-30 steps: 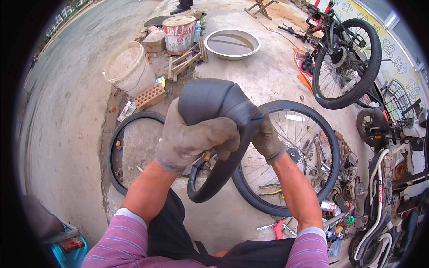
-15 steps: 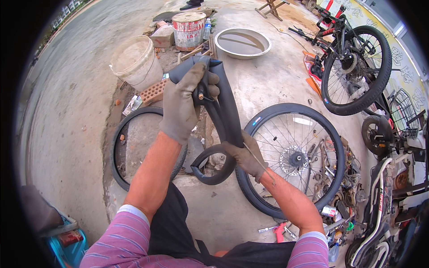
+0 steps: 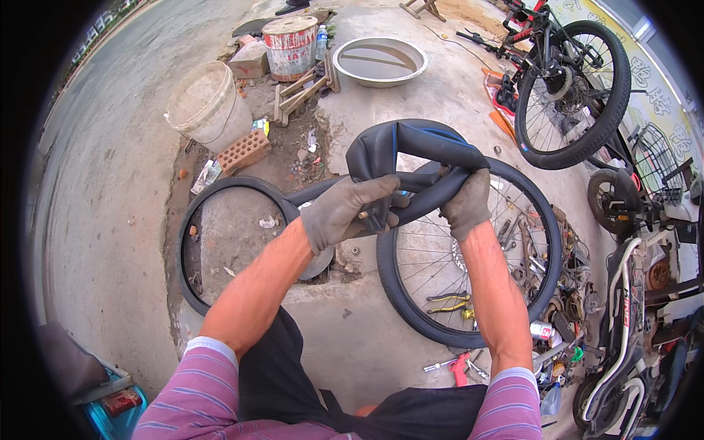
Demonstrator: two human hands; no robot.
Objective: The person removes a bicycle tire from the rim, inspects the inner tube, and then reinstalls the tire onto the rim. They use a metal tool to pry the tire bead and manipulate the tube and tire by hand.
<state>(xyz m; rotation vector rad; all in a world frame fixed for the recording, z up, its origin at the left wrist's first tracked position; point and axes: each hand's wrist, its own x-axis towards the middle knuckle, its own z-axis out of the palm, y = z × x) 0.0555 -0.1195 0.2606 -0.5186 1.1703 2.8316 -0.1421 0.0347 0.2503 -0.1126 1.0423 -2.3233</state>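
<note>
At far left, the bare tyre (image 3: 182, 249) lies on the ground, apart from the wheel (image 3: 555, 253). Next, your left grip (image 3: 341, 213) pinches a fold of the tube (image 3: 433, 150), thumb uppermost; half a second ago it stood well above the right one, and the two are now nearly level. The tube, then steeply lengthwise, is held off the ground in loops bunched crosswise. In my judgement, the work has passed from holding it upright to handling it side to side. The valve (image 3: 363, 215) projects at your left grip, tip toward your left. The bundle's long axis runs roughly left to right. Your right grip (image 3: 469, 205) is closed round its right end, fingertips mostly hidden. Below, the wheel lies flat, pliers (image 3: 447, 297) showing within its ring
</note>
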